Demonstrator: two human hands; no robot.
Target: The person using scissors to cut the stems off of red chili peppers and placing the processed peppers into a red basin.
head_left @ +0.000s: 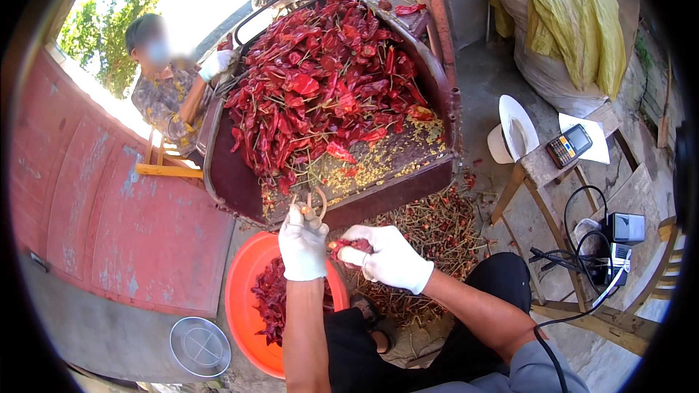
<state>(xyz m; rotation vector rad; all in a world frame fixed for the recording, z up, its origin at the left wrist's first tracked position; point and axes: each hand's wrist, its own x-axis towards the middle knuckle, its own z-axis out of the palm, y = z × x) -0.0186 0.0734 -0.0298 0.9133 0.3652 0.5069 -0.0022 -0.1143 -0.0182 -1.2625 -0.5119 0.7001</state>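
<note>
My left hand [303, 247], in a white glove, is closed just in front of the cart's near edge. A curved tan stem-like piece [322, 202] sticks up from its fingers; its exact kind is not clear. Beside it, my gloved right hand [389, 256] grips a dried red chili pepper [341, 247], partly hidden by the fingers. An orange basin [240, 284] stands below my left hand, with dark red chili pieces [271, 298] inside. Beyond both hands, a heap of dried red chilies [320, 80] fills most of the metal cart [364, 207], with yellow seeds [378, 153] scattered on its bed.
Stems [429, 240] litter the ground under the cart. A person [171, 102] in white gloves sits at the cart's left side. To the right are a wooden stool [535, 167] with a handheld device [569, 145], a white hat [510, 131] and black cables [575, 247]. A round sieve [200, 347] lies lower left.
</note>
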